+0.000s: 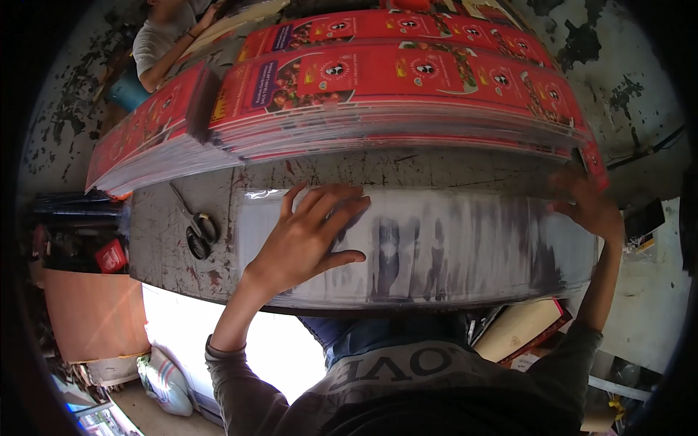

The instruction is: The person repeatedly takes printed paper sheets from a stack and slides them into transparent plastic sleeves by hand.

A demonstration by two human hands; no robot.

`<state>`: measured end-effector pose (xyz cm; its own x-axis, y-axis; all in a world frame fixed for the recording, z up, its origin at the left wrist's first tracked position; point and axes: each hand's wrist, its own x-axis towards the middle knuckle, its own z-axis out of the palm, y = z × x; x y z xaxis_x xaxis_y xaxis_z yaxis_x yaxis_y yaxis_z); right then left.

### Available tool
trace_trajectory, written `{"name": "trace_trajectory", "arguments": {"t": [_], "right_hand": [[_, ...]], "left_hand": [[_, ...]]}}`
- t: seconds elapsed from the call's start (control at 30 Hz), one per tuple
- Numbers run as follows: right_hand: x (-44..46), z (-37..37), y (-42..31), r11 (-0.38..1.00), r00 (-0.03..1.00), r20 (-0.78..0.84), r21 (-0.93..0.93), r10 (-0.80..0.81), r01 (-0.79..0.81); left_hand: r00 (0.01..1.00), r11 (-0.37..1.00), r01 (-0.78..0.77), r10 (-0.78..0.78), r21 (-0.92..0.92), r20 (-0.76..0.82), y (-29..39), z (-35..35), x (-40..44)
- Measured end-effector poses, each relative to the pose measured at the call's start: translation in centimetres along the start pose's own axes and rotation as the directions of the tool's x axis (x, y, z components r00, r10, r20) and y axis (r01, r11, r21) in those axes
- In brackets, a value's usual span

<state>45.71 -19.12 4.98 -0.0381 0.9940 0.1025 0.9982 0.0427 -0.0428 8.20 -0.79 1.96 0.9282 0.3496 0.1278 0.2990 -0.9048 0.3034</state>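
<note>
A clear plastic sheet or sleeve (472,247), hazy with dark streaks, lies along the front of the worn table. On its left part rests my left hand (309,236), fingers spread and thumb stretched out. My right hand (590,209) is over the sheet's far right end, somewhat blurred, thumb apart from its fingers; I cannot tell whether it touches the plastic. Behind the sheet stands a thick stack of red printed plastic-covered sheets (378,80). A pair of scissors with black handles (198,229) lies left of my left hand.
Another red stack (156,120) sits at the back left, angled away. Beyond the table, at the upper left, is another person (163,43) in a light shirt. A brown carton (98,312) and a sack (166,381) are below the table's left side.
</note>
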Motion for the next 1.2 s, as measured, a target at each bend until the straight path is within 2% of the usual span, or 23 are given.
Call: {"name": "trace_trajectory", "arguments": {"t": [0.07,0.13,0.2,0.27,0.33,0.4,0.47,0.5,0.57,0.7,0.8,0.9,0.97,1.0,1.07,1.1,1.17,1.2], "right_hand": [[2.4,-2.6,-0.4,0.996,0.998,-0.003,0.060,0.066,-0.066],[5.9,-5.1,-1.7,0.988,0.997,-0.051,0.148,0.056,-0.048],[9.2,-5.8,-1.7,0.996,0.984,-0.177,0.082,-0.014,0.029],[13.4,-5.6,-1.4,0.983,0.974,-0.221,0.165,-0.046,0.084],[18.7,-5.2,0.3,0.986,0.967,-0.196,0.010,-0.160,0.166],[24.6,-3.3,2.2,0.996,0.996,-0.068,0.073,-0.051,0.056],[26.9,-1.0,3.5,0.999,0.990,-0.140,-0.041,-0.005,-0.001],[27.6,-0.6,3.8,0.999,0.990,-0.142,-0.037,-0.007,0.001],[28.8,0.1,4.7,0.989,0.980,0.136,-0.054,0.145,-0.139],[29.3,2.2,7.1,0.984,0.983,0.063,0.030,0.171,-0.173],[29.4,1.5,6.6,0.988,0.984,0.093,0.020,0.150,-0.153],[29.7,1.2,6.4,0.987,0.988,0.055,-0.081,0.141,-0.137],[30.1,1.0,6.6,0.989,0.987,0.102,0.072,0.123,-0.131],[30.6,1.5,7.7,0.989,0.988,0.098,0.077,0.119,-0.126],[31.6,3.1,10.1,0.984,0.984,-0.177,0.172,-0.016,0.047],[31.2,2.0,8.9,0.983,0.984,-0.178,0.175,-0.018,0.050],[29.3,-2.4,4.8,1.000,0.944,-0.329,-0.011,0.022,-0.027],[28.9,-3.3,3.7,1.000,0.944,-0.329,-0.011,0.022,-0.027]], "left_hand": [[0.999,0.994,0.013,-0.008,0.113,-0.044,0.4,0.2,-0.5],[0.997,0.989,0.049,-0.041,0.138,-0.065,0.8,0.5,-0.8],[0.993,0.982,0.090,-0.076,0.166,-0.089,1.0,0.8,-1.1],[0.980,0.983,0.150,-0.134,0.106,-0.147,0.9,1.3,-1.2],[0.978,0.986,0.151,-0.137,0.077,-0.157,0.8,1.3,-1.2],[0.975,0.987,0.154,-0.144,0.052,-0.169,0.7,1.3,-1.3],[0.968,0.985,0.167,-0.157,0.038,-0.194,0.6,1.4,-1.3],[0.968,0.985,0.169,-0.159,0.041,-0.193,0.5,1.5,-1.4],[0.951,0.978,0.209,-0.207,-0.013,-0.231,0.5,1.6,-1.5],[0.957,0.978,0.205,-0.194,0.030,-0.216,0.5,1.5,-1.5],[0.956,0.978,0.207,-0.197,0.026,-0.218,0.4,1.6,-1.5],[0.955,0.980,0.197,-0.182,0.039,-0.235,0.4,1.6,-1.6],[0.955,0.984,0.177,-0.164,0.029,-0.248,0.3,1.5,-1.7],[0.954,0.983,0.180,-0.166,0.036,-0.248,0.3,1.5,-1.7],[0.950,0.988,0.153,-0.144,0.011,-0.275,0.3,1.6,-1.7],[0.950,0.988,0.157,-0.147,0.013,-0.274,0.2,1.7,-1.8],[0.942,0.990,0.139,-0.130,0.007,-0.310,0.2,1.9,-1.8],[0.942,0.990,0.139,-0.130,0.007,-0.309,0.2,1.9,-1.8]]}}
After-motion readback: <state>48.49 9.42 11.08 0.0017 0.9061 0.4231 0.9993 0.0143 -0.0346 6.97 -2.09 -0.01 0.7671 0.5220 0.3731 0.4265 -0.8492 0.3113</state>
